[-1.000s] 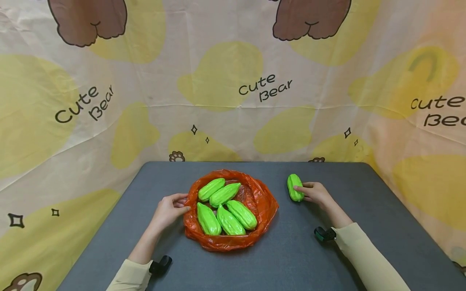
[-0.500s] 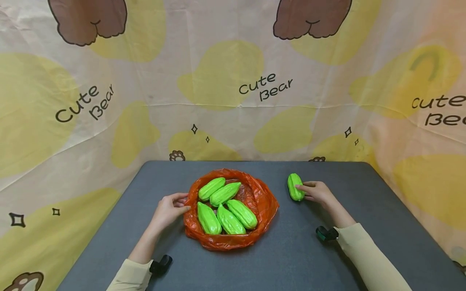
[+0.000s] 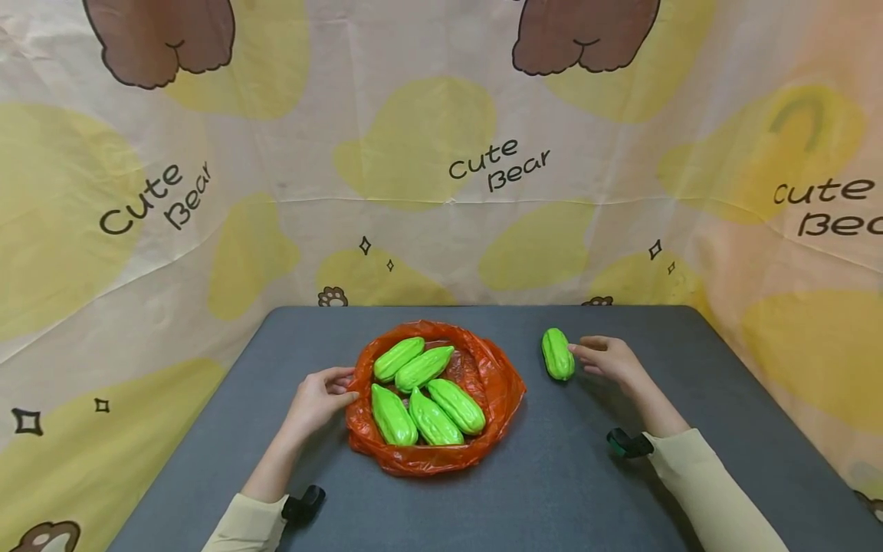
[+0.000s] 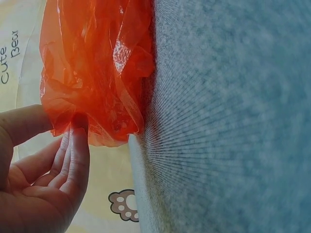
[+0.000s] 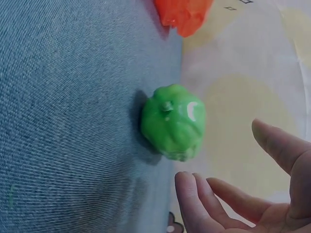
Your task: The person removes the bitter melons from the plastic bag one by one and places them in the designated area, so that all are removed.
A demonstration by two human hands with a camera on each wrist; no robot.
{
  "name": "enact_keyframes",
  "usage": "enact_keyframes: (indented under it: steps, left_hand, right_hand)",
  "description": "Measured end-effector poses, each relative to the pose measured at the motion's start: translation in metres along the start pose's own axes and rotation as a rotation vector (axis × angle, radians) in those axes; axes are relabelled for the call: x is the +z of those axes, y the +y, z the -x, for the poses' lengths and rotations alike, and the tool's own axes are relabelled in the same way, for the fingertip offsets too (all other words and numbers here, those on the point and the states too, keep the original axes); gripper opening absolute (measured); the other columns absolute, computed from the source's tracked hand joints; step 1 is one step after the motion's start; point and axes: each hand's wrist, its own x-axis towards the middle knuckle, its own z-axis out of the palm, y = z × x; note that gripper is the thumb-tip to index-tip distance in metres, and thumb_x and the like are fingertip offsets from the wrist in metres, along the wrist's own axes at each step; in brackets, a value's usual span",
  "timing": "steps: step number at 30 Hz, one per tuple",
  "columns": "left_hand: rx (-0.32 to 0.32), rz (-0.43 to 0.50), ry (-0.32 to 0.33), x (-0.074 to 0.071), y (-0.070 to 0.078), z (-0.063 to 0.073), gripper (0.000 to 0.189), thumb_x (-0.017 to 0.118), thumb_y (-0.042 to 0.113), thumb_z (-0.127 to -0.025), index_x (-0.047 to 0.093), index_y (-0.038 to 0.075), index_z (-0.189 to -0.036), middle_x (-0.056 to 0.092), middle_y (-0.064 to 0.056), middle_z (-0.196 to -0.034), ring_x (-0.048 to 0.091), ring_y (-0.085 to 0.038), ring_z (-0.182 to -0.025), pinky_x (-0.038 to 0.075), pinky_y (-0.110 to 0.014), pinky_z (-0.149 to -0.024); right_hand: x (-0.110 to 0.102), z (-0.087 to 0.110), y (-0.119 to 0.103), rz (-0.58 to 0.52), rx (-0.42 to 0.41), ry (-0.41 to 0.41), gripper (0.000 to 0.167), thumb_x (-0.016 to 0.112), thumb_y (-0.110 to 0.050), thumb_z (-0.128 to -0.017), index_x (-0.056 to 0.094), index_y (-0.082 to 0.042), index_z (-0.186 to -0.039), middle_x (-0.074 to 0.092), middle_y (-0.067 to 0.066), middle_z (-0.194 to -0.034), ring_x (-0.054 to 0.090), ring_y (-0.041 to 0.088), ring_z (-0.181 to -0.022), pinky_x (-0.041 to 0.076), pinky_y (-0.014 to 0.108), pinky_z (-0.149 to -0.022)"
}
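Observation:
An orange-red plastic bag [image 3: 507, 387], its rim rolled outward, sits on the table with several bright green ridged gourds [image 3: 457, 406] inside. At its left edge, my left hand [image 3: 316, 402] pinches the rim; the left wrist view shows the thin plastic between thumb and fingers. A single green ridged gourd [image 3: 557, 354] lies on the table to the right of the bag. Just right of this gourd is my right hand [image 3: 610, 360], fingers loosely extended and holding nothing. The right wrist view shows a gap between that hand [image 5: 252, 194] and the gourd [image 5: 172, 121].
The grey table [image 3: 538, 475] ends at a straight back edge, with a patterned cloth [image 3: 414, 230] hanging behind it. Each wrist carries a small black device, the left one [image 3: 303, 504] near the front of the table and the right one [image 3: 629, 443] further back.
My right hand has let go of the single gourd and drawn back to the right. The gourd stays on the table. My left hand keeps its hold on the bag's rim.

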Motion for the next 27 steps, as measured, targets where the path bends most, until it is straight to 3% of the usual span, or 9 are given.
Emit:
enact_keyframes:
  steps: [14, 27]
  left_hand:
    - [0.006, 0.001, -0.001, 0.000, -0.001, -0.002, 0.042, 0.073, 0.009, -0.080, 0.063, -0.001, -0.120, 0.067, -0.014, -0.098, 0.064, -0.019, -0.084, 0.050, -0.023, -0.068]
    - [0.011, -0.010, -0.001, 0.000, 0.000, 0.000, 0.042, 0.074, 0.008, -0.080, 0.064, -0.002, -0.119, 0.067, -0.015, -0.097, 0.064, -0.020, -0.084, 0.050, -0.022, -0.068]
  right_hand:
    - [0.002, 0.019, -0.020, 0.008, -0.120, 0.011, 0.072, 0.057, -0.038, -0.094, 0.031, 0.006, -0.144, 0.035, 0.028, -0.146, 0.044, 0.040, -0.128, 0.043, 0.046, -0.099]
    - [0.010, 0.033, -0.042, 0.022, -0.195, -0.034, 0.070, 0.059, -0.042, -0.092, 0.039, 0.003, -0.141, 0.044, 0.024, -0.141, 0.050, 0.037, -0.123, 0.046, 0.045, -0.096]
